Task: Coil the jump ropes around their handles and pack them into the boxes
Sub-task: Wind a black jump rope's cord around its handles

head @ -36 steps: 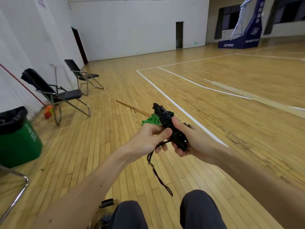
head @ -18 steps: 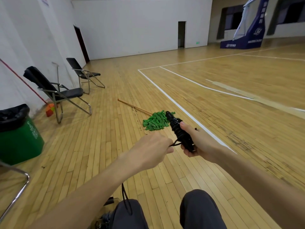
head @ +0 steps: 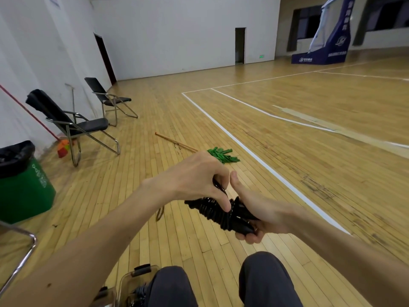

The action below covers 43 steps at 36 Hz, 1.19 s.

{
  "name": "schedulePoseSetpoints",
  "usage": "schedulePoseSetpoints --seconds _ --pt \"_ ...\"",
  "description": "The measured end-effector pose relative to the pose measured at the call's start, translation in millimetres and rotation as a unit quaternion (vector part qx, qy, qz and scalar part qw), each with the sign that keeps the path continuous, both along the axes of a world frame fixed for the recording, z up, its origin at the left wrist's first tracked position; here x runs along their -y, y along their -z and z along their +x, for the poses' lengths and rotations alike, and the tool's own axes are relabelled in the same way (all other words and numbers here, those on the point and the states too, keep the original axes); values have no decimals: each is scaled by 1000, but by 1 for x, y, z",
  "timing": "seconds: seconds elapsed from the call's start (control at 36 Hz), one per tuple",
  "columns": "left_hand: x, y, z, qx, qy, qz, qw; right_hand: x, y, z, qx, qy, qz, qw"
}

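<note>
Wooden floor (head: 309,173) with white lines (head: 250,149): mop (head: 223,155) lying mid-scene, two chairs (head: 88,127) far left, green bin (head: 24,187) near left, clear box (head: 126,284) nearest, blue hoop base (head: 321,56) far right.

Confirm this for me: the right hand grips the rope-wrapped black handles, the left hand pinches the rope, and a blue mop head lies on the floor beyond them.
Not quite: the mop head is green, not blue, as the head view shows. The rest holds: the right hand grips the rope-wrapped black handles and the left hand pinches the rope.
</note>
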<state>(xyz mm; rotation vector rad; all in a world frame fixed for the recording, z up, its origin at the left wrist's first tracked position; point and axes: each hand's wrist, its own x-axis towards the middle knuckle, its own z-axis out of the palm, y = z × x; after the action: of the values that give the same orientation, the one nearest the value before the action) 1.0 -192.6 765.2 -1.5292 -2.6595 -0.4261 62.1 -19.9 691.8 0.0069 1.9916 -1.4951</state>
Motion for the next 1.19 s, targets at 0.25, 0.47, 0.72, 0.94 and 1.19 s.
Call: schedulePoseSetpoints --seconds 0.25,0.47,0.72,0.94,1.19 --pt "-4 6 0 165 -11 11 986 0 -5 12 -16 -106 -8 994" --pt "-12 15 0 252 33 -12 967 5 -13 25 -92 -208 -11 974" --pt "-9 29 -11 403 102 95 905 0 -30 25 -166 -193 -46 966" --pt "-11 42 -22 406 86 159 896 3 -30 24 -191 -157 -64 967" --pt "-22 57 0 387 -30 312 867 3 -39 27 -265 -98 -85 955"
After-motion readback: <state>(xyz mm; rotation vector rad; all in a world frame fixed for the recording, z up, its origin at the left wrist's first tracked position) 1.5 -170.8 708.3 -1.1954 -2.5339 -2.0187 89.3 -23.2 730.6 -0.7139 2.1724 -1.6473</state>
